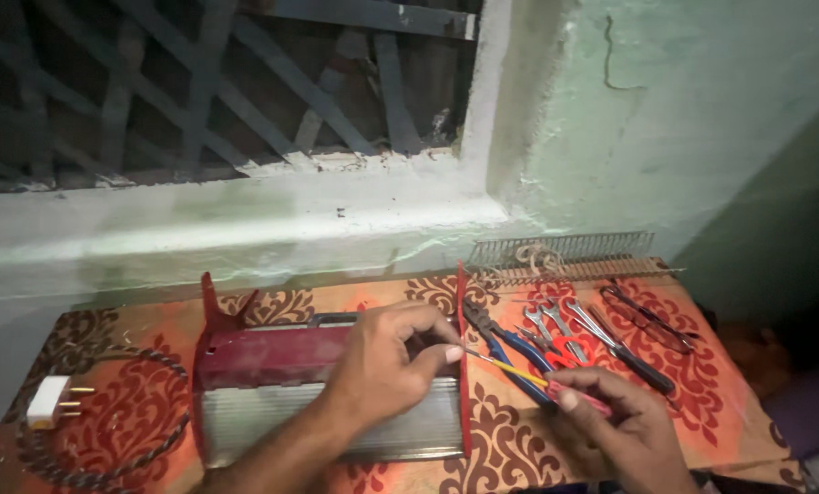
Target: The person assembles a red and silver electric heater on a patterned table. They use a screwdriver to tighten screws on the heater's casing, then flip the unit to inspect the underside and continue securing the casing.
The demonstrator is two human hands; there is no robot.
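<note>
My L hand (382, 366) rests curled on red heater (272, 357) at table (702, 402) center, fingertips pinching near its end plate. R hand (625, 430) at 4 o'clock grips screwdriver (528, 373), tip toward heater. Pliers (510, 343), wrenches (556, 325) at 2 o'clock.

The red painted-metal heater casing (272, 355) has a ribbed, shiny reflector; steel spanners (556, 322) gleam on matt patterned orange cloth (510, 448); the pale green plaster wall (666, 119) looks rough.
</note>
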